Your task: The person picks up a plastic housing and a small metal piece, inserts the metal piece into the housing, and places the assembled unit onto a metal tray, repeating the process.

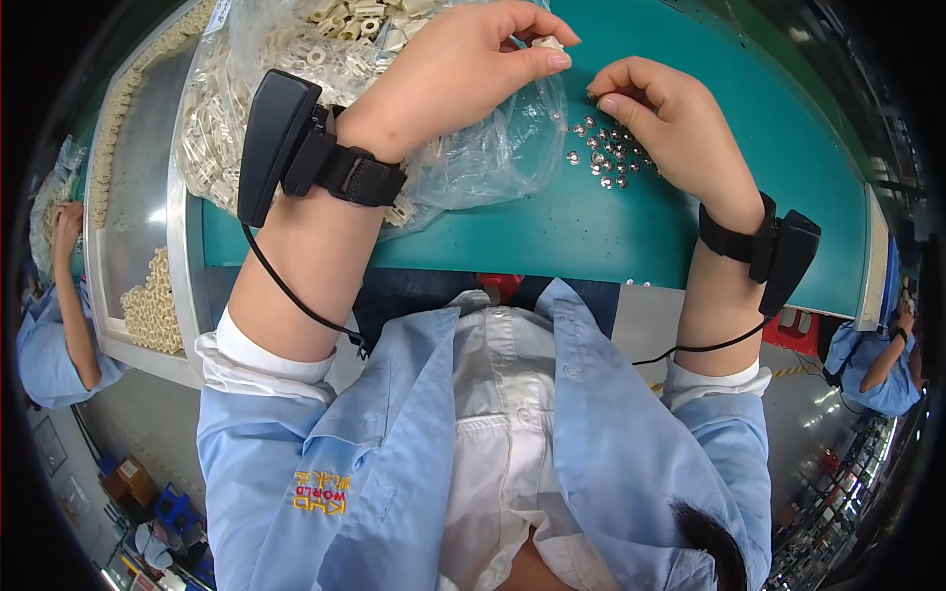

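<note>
My left hand [463, 64] reaches over the clear plastic bag, thumb and fingers closed on a small cream-coloured part [548, 42]. Beneath and beside that forearm, the bag [493, 158] holds a heap of similar cream parts [340, 25], some with round holes. To the right, my right hand [675, 123] is bent into a pinch. A tiny dark metal piece [593, 97] shows at its fingertips, too small to make out well. Shiny small metal pieces [606, 158] lie loosely scattered on the green table top just below and left of the right hand.
A pale-framed tray [177, 227] stands at the left, with rows and a cluster of cream parts [153, 305]. The green table [473, 241] has its near edge against me. Co-workers' arms [79, 335] show at far left and right. Black wrist devices [281, 148] with cables sit on both forearms.
</note>
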